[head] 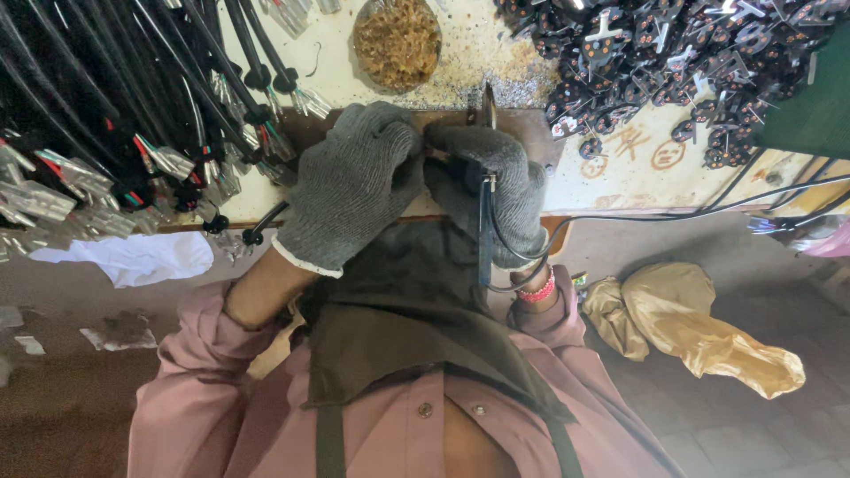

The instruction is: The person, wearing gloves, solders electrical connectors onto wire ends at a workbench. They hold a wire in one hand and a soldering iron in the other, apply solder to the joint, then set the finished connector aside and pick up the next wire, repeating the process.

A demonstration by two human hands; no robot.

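Soft, even daylight falls on the pale counter [611,177], brightest just above the gloved hands. The floor below the counter lies dimmer. Focus is sharp centrally; straight lines bend toward the corners.

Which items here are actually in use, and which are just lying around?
In use: left hand, right hand, soldering iron, black cable.
Lying about: dish of brown scraps, pile of black connector parts, white cloth, tan bag.
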